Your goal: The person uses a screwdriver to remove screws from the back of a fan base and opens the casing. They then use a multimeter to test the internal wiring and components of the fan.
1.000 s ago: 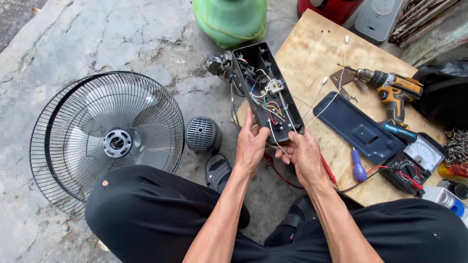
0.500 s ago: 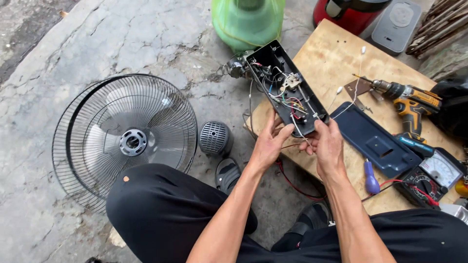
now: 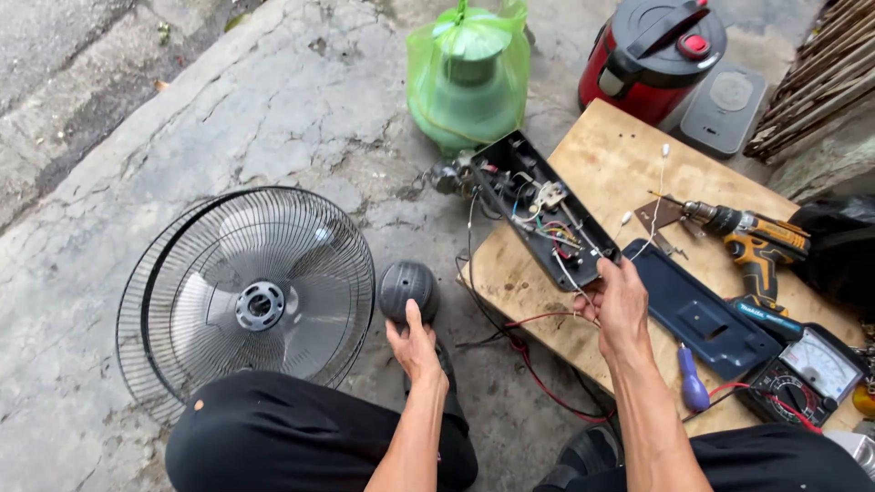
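Observation:
My right hand [image 3: 622, 310] grips the near end of a long black housing [image 3: 504, 170], open side up with coloured wires and a switch inside. The housing lies tilted over the edge of a wooden board [image 3: 612, 153], its far end joined to a metal motor part [image 3: 448, 177]. Red wires [image 3: 538, 364] trail from it to the ground. My left hand [image 3: 415, 344] reaches to a grey ribbed dome cover [image 3: 406, 287] on the concrete, fingertips resting on its near side, not closed around it.
A black fan grille with blades [image 3: 246, 301] lies at the left. On the board are a dark blue cover panel [image 3: 702, 314], a cordless drill [image 3: 752, 241], a multimeter [image 3: 807, 374] and a purple-handled screwdriver [image 3: 693, 383]. A green-bagged object [image 3: 467, 77] and a red cooker [image 3: 652, 55] stand behind.
My left hand has let go of the black housing and moved down and left to the grey dome cover. My right hand still holds the housing's near end.

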